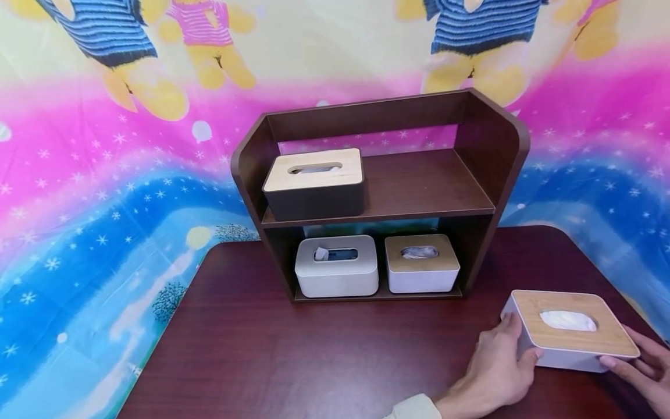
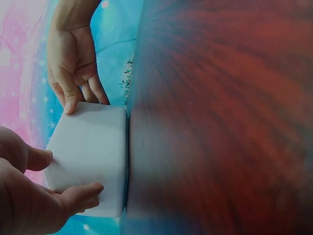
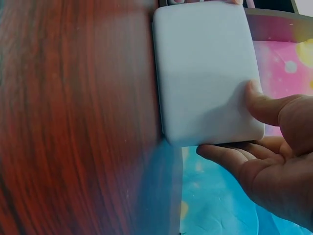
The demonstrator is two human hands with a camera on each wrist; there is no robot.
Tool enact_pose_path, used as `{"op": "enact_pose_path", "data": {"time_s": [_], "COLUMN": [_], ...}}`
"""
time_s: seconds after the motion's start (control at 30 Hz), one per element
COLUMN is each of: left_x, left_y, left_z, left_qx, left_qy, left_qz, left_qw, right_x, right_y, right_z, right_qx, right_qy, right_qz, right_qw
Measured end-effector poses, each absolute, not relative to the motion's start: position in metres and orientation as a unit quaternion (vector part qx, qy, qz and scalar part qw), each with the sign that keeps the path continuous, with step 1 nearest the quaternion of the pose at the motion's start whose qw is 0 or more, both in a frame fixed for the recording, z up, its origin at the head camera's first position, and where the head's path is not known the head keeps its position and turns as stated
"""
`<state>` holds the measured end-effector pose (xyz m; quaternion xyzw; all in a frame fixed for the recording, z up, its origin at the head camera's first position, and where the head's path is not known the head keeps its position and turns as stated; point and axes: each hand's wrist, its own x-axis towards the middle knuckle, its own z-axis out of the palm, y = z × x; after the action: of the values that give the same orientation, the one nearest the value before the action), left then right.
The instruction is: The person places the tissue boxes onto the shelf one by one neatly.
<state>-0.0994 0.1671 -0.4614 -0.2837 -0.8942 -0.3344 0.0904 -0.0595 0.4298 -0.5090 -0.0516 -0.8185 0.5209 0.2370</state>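
Note:
Toward the right of the table, in the head view, a white tissue box (image 1: 570, 338) with a light wooden lid shows white tissue in its oval slot. My left hand (image 1: 497, 364) grips the box's left end, thumb on the front face by the corner and fingers along the side. At the opposite end my right hand (image 1: 646, 366) holds it, thumb against the front and fingers round the right side. The right wrist view gives the plain white front of the box (image 3: 210, 73) with the right thumb pressed near its upper edge.
A dark brown two-tier shelf (image 1: 426, 180) stands at the back of the table (image 1: 335, 349). Its upper tier holds a black tissue box (image 1: 314, 201) with a pale lid. Below are a grey-white tissue box (image 1: 337, 282) and a smaller wood-lidded one (image 1: 421, 280). A printed curtain (image 1: 104, 233) hangs behind.

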Motion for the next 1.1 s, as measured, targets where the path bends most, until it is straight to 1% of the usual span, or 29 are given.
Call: {"op": "enact_pose_path", "data": {"time_s": [0.07,0.17,0.23,0.4,0.53,0.67,0.9,1.03,1.1], "left_x": [-0.099,-0.099,-0.098,-0.098,-0.097,-0.098,-0.098,-0.099,-0.099], "left_y": [0.166,0.164,0.162,0.155,0.146,0.134,0.111,0.097,0.090], "left_z": [-0.461,-0.459,-0.457,-0.450,-0.445,-0.441,-0.430,-0.425,-0.422], "left_qx": [-0.288,-0.287,-0.283,-0.273,-0.277,-0.290,-0.305,-0.308,-0.303], "left_qy": [-0.895,-0.899,-0.901,-0.901,-0.893,-0.886,-0.869,-0.857,-0.853], "left_qz": [-0.325,-0.318,-0.317,-0.330,-0.347,-0.352,-0.375,-0.397,-0.411], "left_qw": [0.098,0.094,0.086,0.067,0.067,0.086,0.111,0.115,0.105], "right_x": [-0.059,-0.058,-0.058,-0.057,-0.057,-0.056,-0.061,-0.064,-0.063], "right_y": [0.429,0.426,0.425,0.418,0.409,0.399,0.370,0.353,0.346], "right_z": [-0.507,-0.504,-0.503,-0.499,-0.493,-0.484,-0.452,-0.438,-0.433], "right_qx": [-0.040,-0.039,-0.036,-0.009,-0.008,-0.028,-0.090,-0.107,-0.104], "right_qy": [-0.807,-0.806,-0.805,-0.783,-0.786,-0.829,-0.918,-0.940,-0.944], "right_qz": [0.536,0.539,0.543,0.569,0.565,0.509,0.340,0.283,0.272], "right_qw": [0.243,0.240,0.236,0.250,0.250,0.231,0.183,0.158,0.153]}}
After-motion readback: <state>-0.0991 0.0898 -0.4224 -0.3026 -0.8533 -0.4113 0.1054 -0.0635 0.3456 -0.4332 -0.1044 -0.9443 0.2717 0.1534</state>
